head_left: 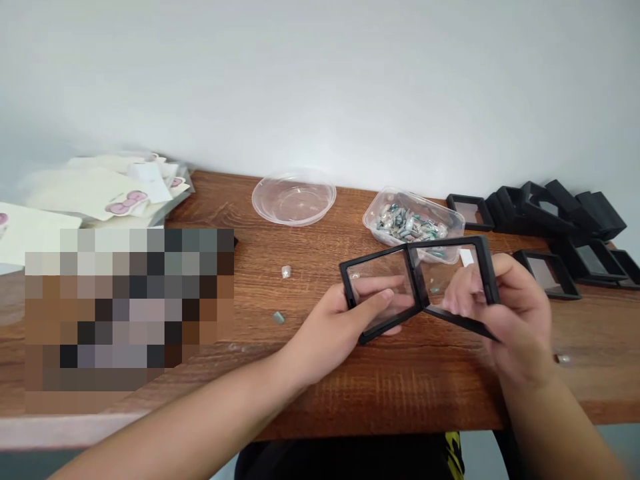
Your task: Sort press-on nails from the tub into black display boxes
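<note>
A black hinged display frame (416,277) with clear film panes is held up, unfolded, between both hands over the wooden table. My left hand (345,327) grips its left half, thumb in front of the film and fingers behind. At the outer edge of the right half, my right hand (520,327) is closed on the black rim, its fingers partly seen through the film. Beyond the frame stands a clear plastic tub (413,223) with many small shiny pieces. A pale square piece (286,272) and a grey-green piece (279,318) lie left of the frame.
Several black frames (550,207) are piled at the back right. A round clear plastic lid or dish (294,198) lies near the wall. Cream cards in clear sleeves (115,190) are stacked at the left, behind a blurred-out patch. A small shiny piece (563,359) rests at the right.
</note>
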